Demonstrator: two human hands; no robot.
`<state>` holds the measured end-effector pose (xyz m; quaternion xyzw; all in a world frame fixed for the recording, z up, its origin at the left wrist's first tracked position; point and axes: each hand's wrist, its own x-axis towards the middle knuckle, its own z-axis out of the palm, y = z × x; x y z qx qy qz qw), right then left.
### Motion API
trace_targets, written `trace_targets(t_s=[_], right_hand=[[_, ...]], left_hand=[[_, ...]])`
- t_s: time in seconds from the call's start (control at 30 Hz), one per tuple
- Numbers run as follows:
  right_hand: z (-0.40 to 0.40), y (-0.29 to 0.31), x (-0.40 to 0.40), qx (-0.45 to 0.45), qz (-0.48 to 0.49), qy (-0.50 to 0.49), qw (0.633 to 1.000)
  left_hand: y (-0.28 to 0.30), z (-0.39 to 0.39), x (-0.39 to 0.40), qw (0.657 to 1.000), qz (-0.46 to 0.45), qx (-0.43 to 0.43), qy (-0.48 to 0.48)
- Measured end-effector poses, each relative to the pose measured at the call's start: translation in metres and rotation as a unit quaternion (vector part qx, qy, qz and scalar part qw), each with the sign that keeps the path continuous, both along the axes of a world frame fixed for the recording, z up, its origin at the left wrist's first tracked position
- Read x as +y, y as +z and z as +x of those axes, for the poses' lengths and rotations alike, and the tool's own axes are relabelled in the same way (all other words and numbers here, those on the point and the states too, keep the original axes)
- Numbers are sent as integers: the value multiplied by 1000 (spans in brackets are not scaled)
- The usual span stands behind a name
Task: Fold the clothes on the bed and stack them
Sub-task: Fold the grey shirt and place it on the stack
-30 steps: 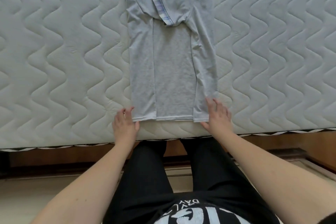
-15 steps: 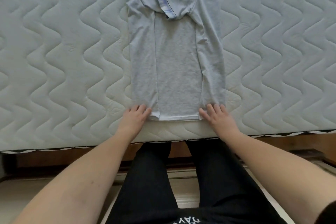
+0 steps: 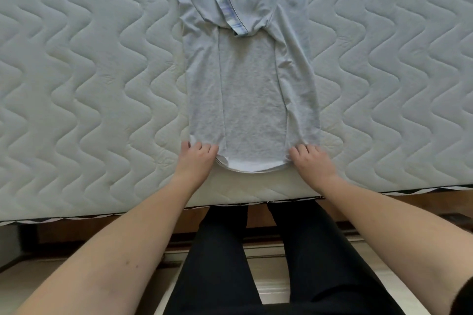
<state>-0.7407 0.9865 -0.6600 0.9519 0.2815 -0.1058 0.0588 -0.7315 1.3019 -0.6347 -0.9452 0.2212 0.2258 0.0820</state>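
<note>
A light grey T-shirt (image 3: 252, 89) lies lengthwise on the quilted mattress (image 3: 89, 79), both long sides folded in over its middle. A blue-striped band (image 3: 225, 0) shows near its far end. My left hand (image 3: 197, 158) grips the near left corner of the hem, fingers curled into the cloth. My right hand (image 3: 311, 161) grips the near right corner the same way. The hem between them bows toward me and shows a white inner layer.
The mattress stretches wide on both sides of the shirt. Its near edge (image 3: 102, 216) runs across the view above a wooden bed frame (image 3: 422, 202). My legs in black trousers (image 3: 256, 263) stand against the frame.
Both hands moved from beside the hem onto its corners and curled their fingers into the cloth. The hem now bunches and curves between them.
</note>
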Motion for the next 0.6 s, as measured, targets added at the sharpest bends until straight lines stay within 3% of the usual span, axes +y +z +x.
trace_targets(t_s=[0.13, 0.27, 0.47, 0.6], right_hand=[[4, 3, -7, -7, 12, 8, 1000], [11, 3, -19, 14, 37, 43, 998], [18, 35, -25, 36, 100, 53, 993], [36, 72, -19, 131, 109, -1, 985]], left_hand=[[4, -4, 1, 999, -30, -11, -4], [3, 1, 3, 984, -119, 70, 112], [23, 5, 7, 963, -198, 67, 173], [49, 13, 6, 959, -235, 33, 157]])
